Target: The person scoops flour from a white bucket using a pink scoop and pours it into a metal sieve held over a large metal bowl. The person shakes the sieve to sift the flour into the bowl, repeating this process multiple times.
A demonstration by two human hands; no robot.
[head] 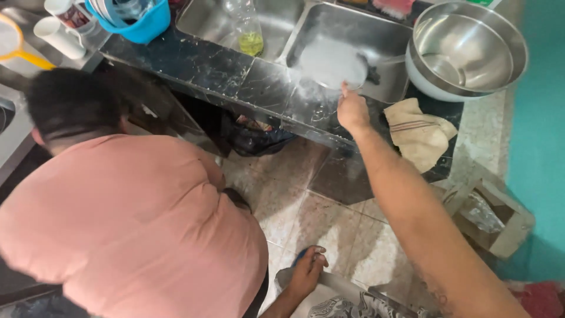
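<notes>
The right hand (352, 110) reaches out over the dark stone desk (194, 62) and grips the near rim of a blurred round plate (331, 62) above the right sink basin (376, 35). The left hand (307, 272) is low by the floor, fingers closed on a grey pan (329, 288). Two nested steel bowls (465, 47) stand empty at the right. A clear bottle (249, 29) in the left basin holds a little yellow liquid. A blue tub (138, 26) holds dishes. An open cardboard box (491, 215) lies on the floor.
</notes>
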